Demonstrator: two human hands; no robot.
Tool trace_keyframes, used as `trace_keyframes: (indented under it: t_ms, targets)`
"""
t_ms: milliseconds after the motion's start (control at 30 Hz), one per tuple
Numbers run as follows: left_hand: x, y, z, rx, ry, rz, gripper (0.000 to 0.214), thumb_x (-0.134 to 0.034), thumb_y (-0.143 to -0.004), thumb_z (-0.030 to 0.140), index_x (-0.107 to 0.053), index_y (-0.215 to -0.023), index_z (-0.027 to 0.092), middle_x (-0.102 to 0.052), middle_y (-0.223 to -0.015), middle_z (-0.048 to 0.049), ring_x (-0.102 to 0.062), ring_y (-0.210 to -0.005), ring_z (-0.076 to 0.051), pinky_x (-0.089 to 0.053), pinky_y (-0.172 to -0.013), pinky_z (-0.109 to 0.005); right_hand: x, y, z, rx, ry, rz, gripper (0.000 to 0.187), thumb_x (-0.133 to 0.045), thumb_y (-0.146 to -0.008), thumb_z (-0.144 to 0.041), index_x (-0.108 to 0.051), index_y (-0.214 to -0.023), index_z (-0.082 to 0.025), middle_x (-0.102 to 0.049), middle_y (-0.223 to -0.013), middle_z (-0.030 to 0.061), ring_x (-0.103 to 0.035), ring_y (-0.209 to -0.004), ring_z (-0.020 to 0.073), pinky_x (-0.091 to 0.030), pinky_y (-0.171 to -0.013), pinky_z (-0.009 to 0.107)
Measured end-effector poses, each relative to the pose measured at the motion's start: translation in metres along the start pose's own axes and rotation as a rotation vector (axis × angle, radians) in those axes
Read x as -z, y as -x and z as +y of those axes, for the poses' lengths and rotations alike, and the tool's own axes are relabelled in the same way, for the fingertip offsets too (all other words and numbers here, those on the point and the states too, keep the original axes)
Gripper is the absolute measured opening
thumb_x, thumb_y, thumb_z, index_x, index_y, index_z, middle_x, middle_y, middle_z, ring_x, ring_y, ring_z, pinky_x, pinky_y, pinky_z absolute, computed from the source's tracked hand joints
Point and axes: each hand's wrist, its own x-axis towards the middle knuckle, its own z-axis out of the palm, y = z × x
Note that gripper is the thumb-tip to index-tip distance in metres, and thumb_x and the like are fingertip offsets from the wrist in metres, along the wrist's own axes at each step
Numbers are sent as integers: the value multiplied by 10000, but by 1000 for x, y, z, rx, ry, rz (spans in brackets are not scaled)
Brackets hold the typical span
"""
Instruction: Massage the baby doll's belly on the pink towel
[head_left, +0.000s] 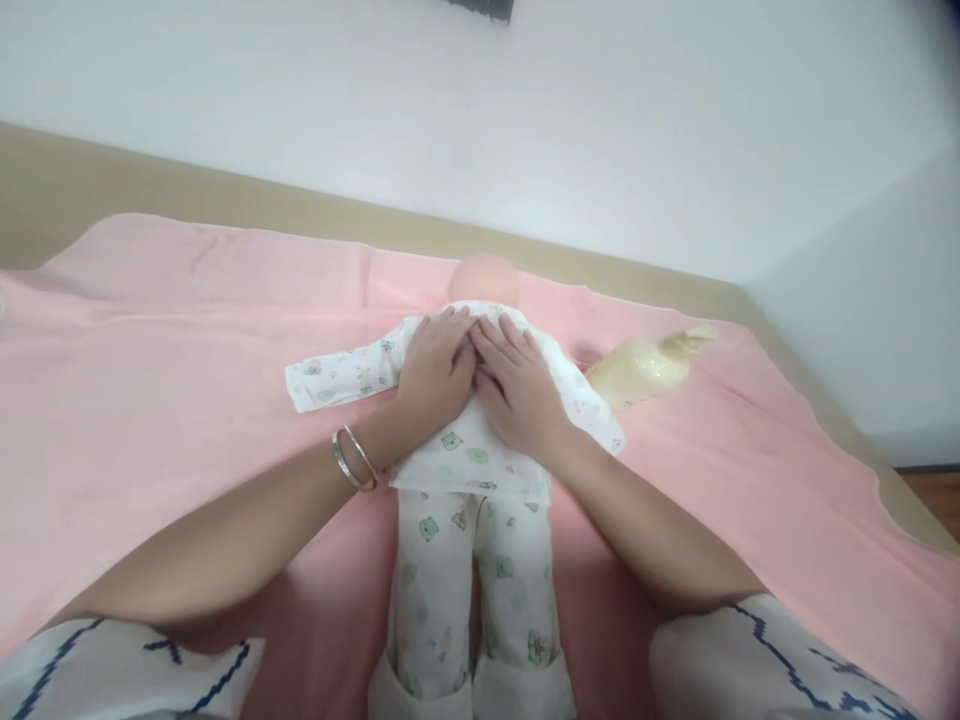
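A baby doll (486, 280) lies stretched out in front of me, its bald head at the far end and its legs toward me. It wears a white shirt (469, 460) and white trousers (435, 570), both printed with small green figures. My left hand (437, 368) rests flat on the left side of the upper shirt, fingers extended. My right hand (521, 385) lies flat beside it, the fingertips of both hands meeting near the middle. Neither hand grasps anything. The doll's face does not show.
A pink cloth (187, 400) spreads beneath the doll over a tan surface (225, 185). To the right of the doll's sleeve lies a glossy pale-yellow object (645, 368) with a narrow end; I cannot tell its kind. A white wall (337, 110) stands behind.
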Motion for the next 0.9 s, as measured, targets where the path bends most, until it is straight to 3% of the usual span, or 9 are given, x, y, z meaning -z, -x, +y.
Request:
trace_keyframes:
  t_ms: [133,267,333,400,467,600,767,900]
  targets:
    - [5,8,-6,18,-60,-65,488,-416,-1018,372,-531,-1448,173,-435,-1633,-135,-335,-1565,-318,-246,-1304,-605,7,-11,24,-53,-4,3,582,-340,-1029,-427,-470,-1549,-201,-346,-1682,89,-226,-1601,338,-247,-1266,654]
    - [5,10,-9,17,-24,-61,528,-343,-1051,454,-472,-1489,189,-442,-1629,-130,-335,-1565,-305,-219,-1311,-602,11,-17,37,-190,28,9,653,-310,-1032,-463,-443,-1549,-88,-382,-1646,194,-299,-1569,378,-271,-1247,672]
    - [4,10,-10,9,6,-39,551,-296,-1060,474,-439,-1507,185,-482,-1600,-131,-356,-1554,-296,-229,-1312,-586,9,-12,29,-217,62,14,659,-289,-1034,-431,-438,-1538,-34,-391,-1629,237,-315,-1558,396,-276,-1244,674]
    - [3,11,-12,1,19,-22,573,-266,-1063,486,-428,-1509,164,-512,-1571,-144,-374,-1543,-298,-247,-1308,-578,5,-1,11,-180,96,21,628,-288,-1031,-384,-438,-1539,-47,-380,-1638,232,-306,-1560,404,-272,-1239,689]
    - [2,11,-15,-9,21,-10,563,-272,-1059,463,-442,-1493,148,-525,-1556,-155,-394,-1530,-297,-261,-1306,-568,0,13,-11,-79,119,32,593,-329,-1018,-349,-459,-1533,-87,-353,-1663,194,-257,-1580,397,-263,-1249,686]
    - [1,11,-22,-50,17,24,495,-315,-1015,319,-507,-1435,140,-554,-1530,-147,-455,-1485,-283,-301,-1297,-548,-6,26,-32,103,131,8,625,-388,-991,-327,-455,-1524,-6,-371,-1654,190,-230,-1597,353,-176,-1323,594]
    - [1,10,-25,-69,-2,20,461,-344,-991,283,-566,-1376,161,-583,-1502,-131,-483,-1461,-272,-340,-1281,-540,4,-2,6,101,39,-65,574,-391,-998,-353,-471,-1544,-194,-352,-1680,69,-237,-1603,278,-169,-1314,612]
    - [3,9,-20,-44,-8,11,452,-359,-1014,338,-579,-1362,151,-584,-1498,-150,-490,-1453,-290,-346,-1274,-561,9,-18,29,4,-6,-60,631,-407,-1004,-431,-408,-1579,-170,-281,-1705,127,-203,-1609,324,-212,-1283,637]
